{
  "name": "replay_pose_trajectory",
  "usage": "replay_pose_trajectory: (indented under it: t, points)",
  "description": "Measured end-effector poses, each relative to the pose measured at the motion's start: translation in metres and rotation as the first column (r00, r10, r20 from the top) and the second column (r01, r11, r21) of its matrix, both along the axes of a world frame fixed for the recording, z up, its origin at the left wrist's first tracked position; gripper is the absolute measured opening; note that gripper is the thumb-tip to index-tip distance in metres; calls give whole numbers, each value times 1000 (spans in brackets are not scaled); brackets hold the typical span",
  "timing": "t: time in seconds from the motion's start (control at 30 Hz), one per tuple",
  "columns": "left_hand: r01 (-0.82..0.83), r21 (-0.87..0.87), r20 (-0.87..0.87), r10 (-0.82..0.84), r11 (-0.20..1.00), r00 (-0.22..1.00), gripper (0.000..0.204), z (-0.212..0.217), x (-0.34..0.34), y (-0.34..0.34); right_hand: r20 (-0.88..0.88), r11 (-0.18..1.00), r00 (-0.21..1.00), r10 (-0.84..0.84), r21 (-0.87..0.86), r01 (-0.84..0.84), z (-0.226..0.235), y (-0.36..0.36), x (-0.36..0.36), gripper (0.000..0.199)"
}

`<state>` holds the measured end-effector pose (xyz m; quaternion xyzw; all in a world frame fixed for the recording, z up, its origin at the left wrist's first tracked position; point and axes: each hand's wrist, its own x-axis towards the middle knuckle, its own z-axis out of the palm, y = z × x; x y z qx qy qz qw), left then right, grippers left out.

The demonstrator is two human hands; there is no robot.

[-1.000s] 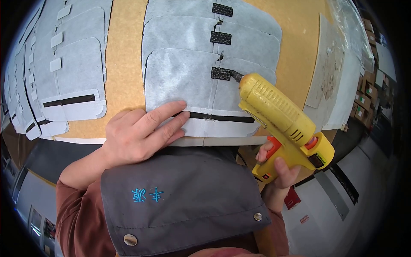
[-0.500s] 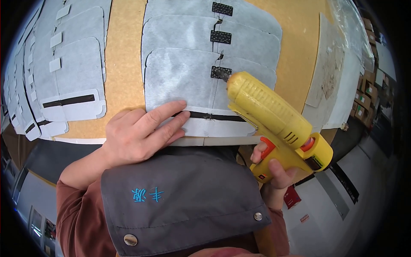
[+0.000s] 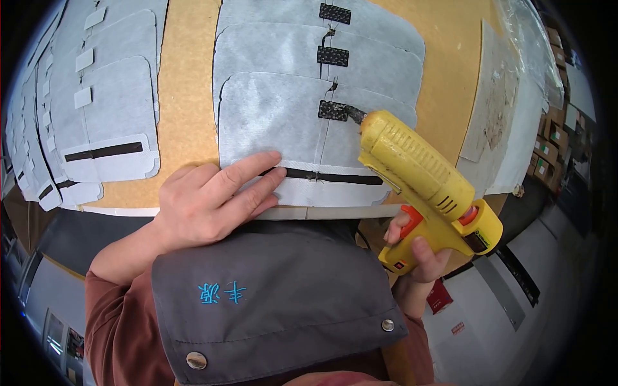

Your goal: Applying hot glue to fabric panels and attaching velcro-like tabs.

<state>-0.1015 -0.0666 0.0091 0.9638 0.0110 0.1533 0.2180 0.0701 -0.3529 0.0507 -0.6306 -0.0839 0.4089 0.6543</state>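
Observation:
A yellow hot glue gun (image 3: 421, 170) with an orange trigger is gripped in my right hand (image 3: 423, 262), one finger on the trigger. Its dark nozzle (image 3: 354, 114) is at the right end of a small black textured patch (image 3: 329, 110). That patch lies on the nearest pale grey sheet panel (image 3: 270, 122), over thin wires running down its middle. My left hand (image 3: 206, 199) rests on the panel's lower left part, fingers stretched out and touching a black strip (image 3: 341, 176) that runs across the lower band. The hand covers the strip's left end.
More panels with black patches (image 3: 333, 56) overlap behind the nearest one. At the left, other grey panels (image 3: 122, 96) bear small white tabs. Everything lies on a tan board (image 3: 187, 77). Clear plastic film (image 3: 531, 51) and a worn board (image 3: 484, 96) are at the right.
The glue gun has moved a little to the right, its nozzle shifting from the middle of the black patch to its right end. My left hand has stayed in place.

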Motion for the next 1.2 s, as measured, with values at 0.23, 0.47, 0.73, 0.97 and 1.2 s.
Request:
replay_pose_trajectory:
  t: [0.23,0.47,0.73,0.97,1.2]
  points:
    - [4,6,-6,-4,1000,1000,36,0,1,0,71,992,995,-65,-107,72,6,9,-3,60]
    - [9,5,-8,-9,1000,1000,36,0,1,0,-18,999,999,-32,-8,32,0,0,1,59]
    - [9,-5,-6,-9,1000,1000,36,-1,1,-1,-6,999,999,-44,9,44,1,7,1,56]
    - [10,-5,-11,-10,1000,1000,36,1,2,0,-50,1000,999,9,-16,-10,1,-3,3,56]
    - [6,-13,-19,-7,1000,1000,37,1,2,-2,17,998,999,-46,-46,47,5,3,-8,56]
